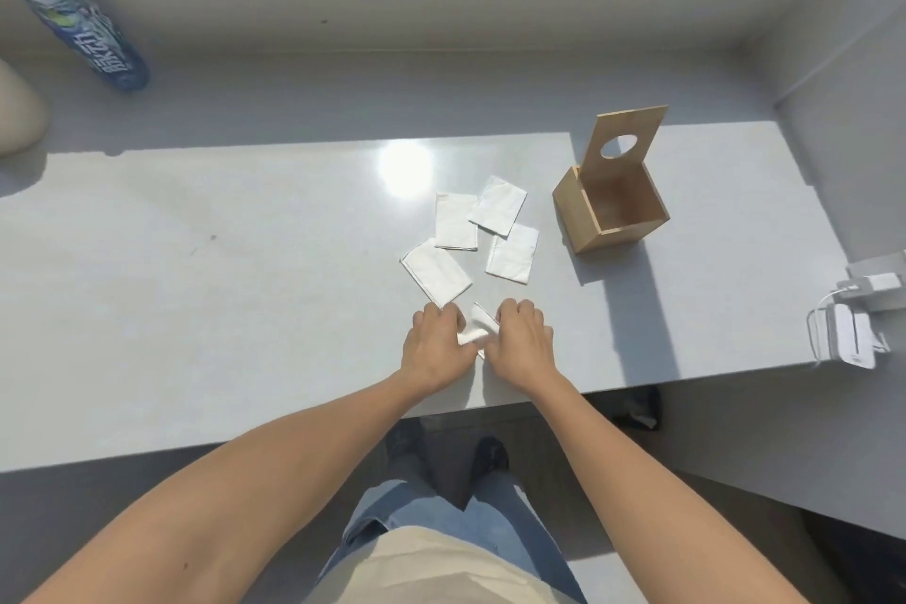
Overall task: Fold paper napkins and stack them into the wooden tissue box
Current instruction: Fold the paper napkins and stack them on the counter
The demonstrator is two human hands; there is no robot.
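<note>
Head view: a fold is in hand. A small white napkin (474, 328) is pinched between the left hand (436, 342) and right hand (523, 339), fingers of both curled onto its edges, pressed against the pale glossy tabletop (245, 260). Just beyond the fingers four flat rectangular napkins (456, 221) lie loosely overlapped, thin, soft, matte paper. Farther beyond the right fingers the wooden tissue box (583, 216) stands, lid (627, 137) with round hole tipped up, interior seemingly empty. Judged next: crease is to be flattened, then the piece carried to the box. Light paper, likely to spring open.
</note>
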